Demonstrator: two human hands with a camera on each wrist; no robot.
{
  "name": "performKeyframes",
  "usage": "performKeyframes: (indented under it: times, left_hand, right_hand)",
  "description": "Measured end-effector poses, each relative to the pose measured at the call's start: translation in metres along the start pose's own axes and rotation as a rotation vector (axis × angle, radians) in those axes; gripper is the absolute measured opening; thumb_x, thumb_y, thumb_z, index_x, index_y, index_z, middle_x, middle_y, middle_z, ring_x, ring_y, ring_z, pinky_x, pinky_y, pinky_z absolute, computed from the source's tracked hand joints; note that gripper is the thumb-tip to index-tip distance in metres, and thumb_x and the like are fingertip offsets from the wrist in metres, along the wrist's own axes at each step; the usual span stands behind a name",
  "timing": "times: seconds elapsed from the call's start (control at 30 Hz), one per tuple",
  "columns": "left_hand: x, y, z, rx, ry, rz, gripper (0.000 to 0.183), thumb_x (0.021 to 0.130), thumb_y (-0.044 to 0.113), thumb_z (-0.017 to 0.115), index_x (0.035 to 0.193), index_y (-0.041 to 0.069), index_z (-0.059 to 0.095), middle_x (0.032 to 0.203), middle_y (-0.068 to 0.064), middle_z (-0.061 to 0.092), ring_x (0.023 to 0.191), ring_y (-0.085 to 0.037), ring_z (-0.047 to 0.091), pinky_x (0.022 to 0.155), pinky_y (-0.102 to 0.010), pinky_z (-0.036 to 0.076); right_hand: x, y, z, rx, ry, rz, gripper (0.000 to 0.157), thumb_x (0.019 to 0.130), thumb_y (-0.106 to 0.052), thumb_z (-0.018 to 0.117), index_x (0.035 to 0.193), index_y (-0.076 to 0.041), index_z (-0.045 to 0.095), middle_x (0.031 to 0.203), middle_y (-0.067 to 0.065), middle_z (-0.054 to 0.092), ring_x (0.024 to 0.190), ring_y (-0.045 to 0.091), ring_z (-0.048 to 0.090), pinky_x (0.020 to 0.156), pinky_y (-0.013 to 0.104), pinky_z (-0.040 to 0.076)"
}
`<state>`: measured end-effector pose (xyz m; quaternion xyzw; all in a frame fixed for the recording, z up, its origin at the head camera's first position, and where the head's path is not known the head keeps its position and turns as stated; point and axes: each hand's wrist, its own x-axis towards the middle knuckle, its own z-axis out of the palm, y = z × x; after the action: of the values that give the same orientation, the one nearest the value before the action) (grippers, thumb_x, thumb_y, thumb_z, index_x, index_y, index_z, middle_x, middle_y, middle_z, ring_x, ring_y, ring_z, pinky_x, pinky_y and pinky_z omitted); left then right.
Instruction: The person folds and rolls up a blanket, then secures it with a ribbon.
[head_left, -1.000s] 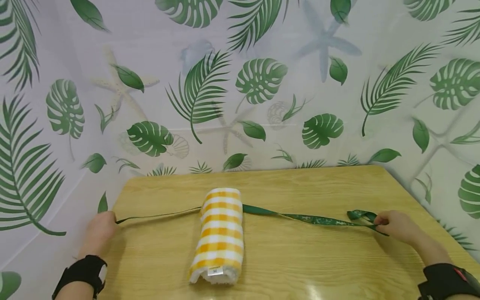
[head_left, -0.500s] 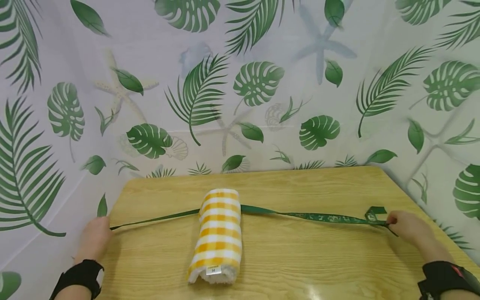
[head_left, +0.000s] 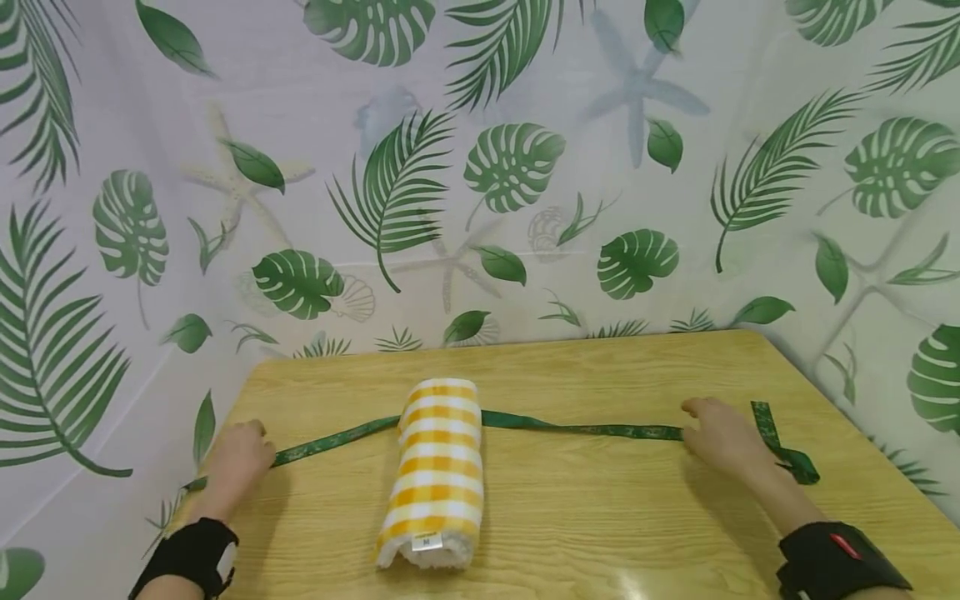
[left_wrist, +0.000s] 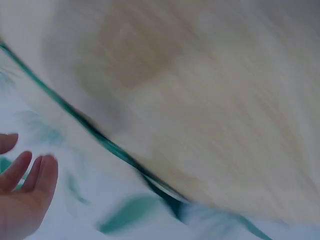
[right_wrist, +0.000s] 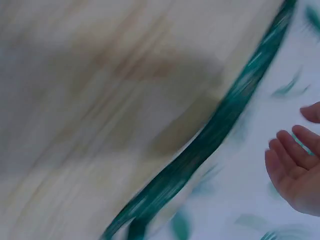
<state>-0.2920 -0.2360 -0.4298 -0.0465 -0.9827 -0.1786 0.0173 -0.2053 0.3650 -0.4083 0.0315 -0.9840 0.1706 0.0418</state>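
Left hand [head_left: 238, 461] at the table's left edge, fingers relaxed and open, lying on the long dark green patterned ribbon [head_left: 585, 430] with no grip visible. Ribbon laid flat across the light wooden table [head_left: 600, 517], passing under the rolled yellow-and-white checked towel [head_left: 437, 468] at centre. Right hand [head_left: 722, 437] open too, resting on the ribbon near its right end, loose tail curling just beyond. Wrist views blurred; fingers spread, holding nothing
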Motion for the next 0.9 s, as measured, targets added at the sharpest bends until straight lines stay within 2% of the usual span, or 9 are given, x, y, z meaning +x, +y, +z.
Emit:
performKeyframes:
  times: [0.1, 0.2, 0.27, 0.37, 0.5, 0.67, 0.77, 0.9]
  left_hand:
    - [-0.001, 0.048, 0.013, -0.267, -0.14, 0.022, 0.041, 0.091, 0.014, 0.055, 0.117, -0.016, 0.049, 0.105, -0.031, 0.057, 0.088, -0.04, 0.058, 0.072, -0.045, 0.049]
    - [-0.008, 0.089, 0.028, -0.538, -0.316, 0.023, 0.052, 0.091, 0.021, 0.059, 0.127, -0.013, 0.043, 0.108, -0.026, 0.057, 0.083, -0.032, 0.061, 0.071, -0.04, 0.052]
    - [-0.014, 0.107, 0.037, -0.682, -0.422, 0.02, 0.053, 0.093, 0.019, 0.056, 0.131, -0.014, 0.038, 0.108, -0.024, 0.058, 0.079, -0.027, 0.062, 0.07, -0.039, 0.053]
    - [-0.019, 0.12, 0.047, -0.801, -0.505, 0.0, 0.05, 0.094, 0.013, 0.05, 0.132, -0.016, 0.035, 0.106, -0.02, 0.059, 0.077, -0.023, 0.062, 0.071, -0.038, 0.053]
    - [-0.018, 0.122, 0.055, -0.889, -0.56, -0.053, 0.052, 0.093, 0.012, 0.048, 0.135, -0.015, 0.033, 0.108, -0.017, 0.059, 0.081, -0.02, 0.062, 0.072, -0.036, 0.052]
    - [-0.015, 0.123, 0.062, -0.983, -0.648, -0.08, 0.054, 0.094, 0.016, 0.05, 0.137, -0.011, 0.031, 0.108, -0.016, 0.059, 0.083, -0.02, 0.061, 0.073, -0.034, 0.051]
    - [-0.016, 0.126, 0.065, -1.022, -0.645, -0.07, 0.051, 0.094, 0.013, 0.05, 0.136, -0.011, 0.034, 0.107, -0.015, 0.058, 0.083, -0.019, 0.06, 0.072, -0.033, 0.051]
    - [-0.02, 0.137, 0.06, -1.05, -0.645, -0.053, 0.048, 0.092, 0.011, 0.05, 0.133, -0.011, 0.037, 0.105, -0.014, 0.06, 0.082, -0.018, 0.062, 0.071, -0.033, 0.052]
  right_hand:
    - [0.011, -0.062, 0.015, 0.243, -0.034, -0.056, 0.041, 0.091, -0.018, 0.058, 0.118, 0.012, 0.053, 0.107, 0.026, 0.059, 0.095, 0.039, 0.058, 0.073, 0.046, 0.049]
    - [0.017, -0.116, 0.036, 0.503, -0.15, -0.073, 0.048, 0.093, -0.026, 0.057, 0.123, 0.01, 0.05, 0.107, 0.02, 0.061, 0.095, 0.034, 0.059, 0.07, 0.041, 0.052]
    - [0.019, -0.145, 0.051, 0.656, -0.25, -0.051, 0.051, 0.094, -0.029, 0.056, 0.126, 0.009, 0.047, 0.109, 0.019, 0.059, 0.096, 0.034, 0.058, 0.07, 0.04, 0.053]
    - [0.02, -0.177, 0.072, 0.793, -0.365, -0.013, 0.054, 0.094, -0.03, 0.055, 0.13, 0.009, 0.042, 0.11, 0.018, 0.057, 0.094, 0.033, 0.059, 0.068, 0.04, 0.053]
    - [0.021, -0.198, 0.093, 0.853, -0.435, 0.038, 0.056, 0.094, -0.031, 0.055, 0.133, 0.006, 0.038, 0.111, 0.018, 0.057, 0.088, 0.028, 0.061, 0.065, 0.041, 0.053]
    - [0.019, -0.203, 0.105, 0.979, -0.502, 0.112, 0.055, 0.096, -0.031, 0.051, 0.137, 0.0, 0.033, 0.108, 0.017, 0.055, 0.078, 0.024, 0.062, 0.06, 0.041, 0.053]
    - [0.016, -0.202, 0.109, 1.098, -0.543, 0.164, 0.056, 0.097, -0.031, 0.048, 0.142, -0.005, 0.028, 0.104, 0.015, 0.059, 0.078, 0.024, 0.063, 0.059, 0.039, 0.053]
    - [0.009, -0.203, 0.11, 1.248, -0.554, 0.23, 0.057, 0.098, -0.03, 0.046, 0.146, -0.008, 0.024, 0.109, 0.015, 0.06, 0.087, 0.025, 0.063, 0.065, 0.038, 0.053]
